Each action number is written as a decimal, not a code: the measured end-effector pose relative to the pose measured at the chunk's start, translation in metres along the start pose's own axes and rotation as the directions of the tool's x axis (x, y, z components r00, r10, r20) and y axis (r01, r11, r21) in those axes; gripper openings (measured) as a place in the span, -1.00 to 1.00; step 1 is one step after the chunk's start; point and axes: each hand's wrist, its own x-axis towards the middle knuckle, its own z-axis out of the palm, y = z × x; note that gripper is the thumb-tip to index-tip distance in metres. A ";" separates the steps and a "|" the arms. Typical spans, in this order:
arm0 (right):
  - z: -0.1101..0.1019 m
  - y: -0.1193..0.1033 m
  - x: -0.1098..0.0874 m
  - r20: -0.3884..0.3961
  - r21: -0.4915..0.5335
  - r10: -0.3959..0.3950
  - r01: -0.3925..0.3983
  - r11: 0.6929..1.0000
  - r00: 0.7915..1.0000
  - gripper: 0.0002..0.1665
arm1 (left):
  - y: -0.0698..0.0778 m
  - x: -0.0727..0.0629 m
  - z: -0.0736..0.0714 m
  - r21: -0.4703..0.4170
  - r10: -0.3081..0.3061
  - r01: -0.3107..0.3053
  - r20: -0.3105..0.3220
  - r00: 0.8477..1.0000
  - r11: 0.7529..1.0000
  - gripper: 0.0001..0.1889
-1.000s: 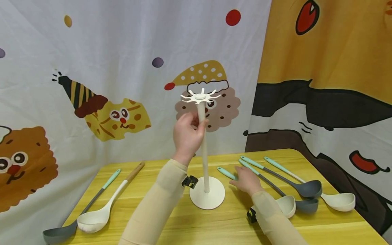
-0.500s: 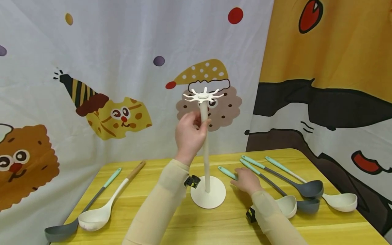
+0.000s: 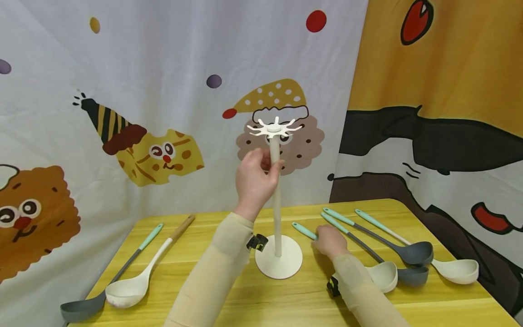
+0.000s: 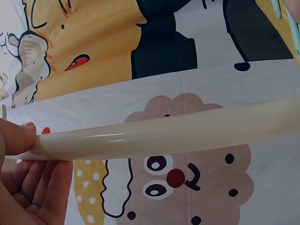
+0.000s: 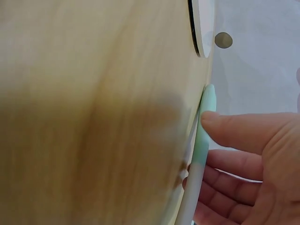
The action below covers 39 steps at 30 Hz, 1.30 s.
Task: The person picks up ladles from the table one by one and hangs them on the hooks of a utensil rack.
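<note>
Head view: the white stand (image 3: 278,213) is upright at the centre of the wooden table (image 3: 286,299), with a flat round base, a slim straight post and a star-shaped ring of hooks on top. The left hand (image 3: 256,179) grips the post just below the hooks. The right hand (image 3: 330,240) is at the handle of a mint-handled white ladle (image 3: 304,230), which lies right of the base; the right sleeve (image 3: 359,281) covers part of it, and its white bowl shows beyond the sleeve. Farther right lie two grey ladles, a far one (image 3: 417,253) and a nearer one (image 3: 412,276), and a second white ladle (image 3: 455,271), all with mint handles. On the left lie a grey ladle (image 3: 83,309) with a mint handle and a wood-handled ladle (image 3: 127,291) with a white bowl. A cartoon-printed curtain (image 3: 175,59) hangs behind the table. Left wrist view: the post is smooth, glossy and cream-toned; thumb and fingers close on it from opposite sides. Right wrist view: the thumb presses the mint handle, the fingers curl around the white shaft, and the stand's base is nearby.
</note>
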 end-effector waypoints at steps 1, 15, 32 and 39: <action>0.000 -0.001 0.000 0.002 -0.002 0.003 -0.003 1.000 1.000 -0.75 | 0.000 0.000 0.000 0.002 -0.002 0.002 0.000 1.000 1.000 -0.79; 0.003 -0.001 0.006 0.030 -0.075 0.029 -0.026 0.997 0.999 -0.88 | 0.002 0.000 -0.001 0.004 -0.030 0.030 0.028 0.999 1.000 -0.78; -0.001 -0.006 0.003 -0.009 -0.019 0.014 -0.014 1.000 1.000 -0.89 | 0.003 0.000 -0.002 0.013 -0.044 0.044 0.043 0.998 0.999 -0.77; -0.009 -0.016 0.001 -0.073 0.007 -0.018 0.018 1.000 0.997 -0.82 | 0.003 0.000 -0.002 0.011 -0.032 0.031 0.032 0.999 0.999 -0.77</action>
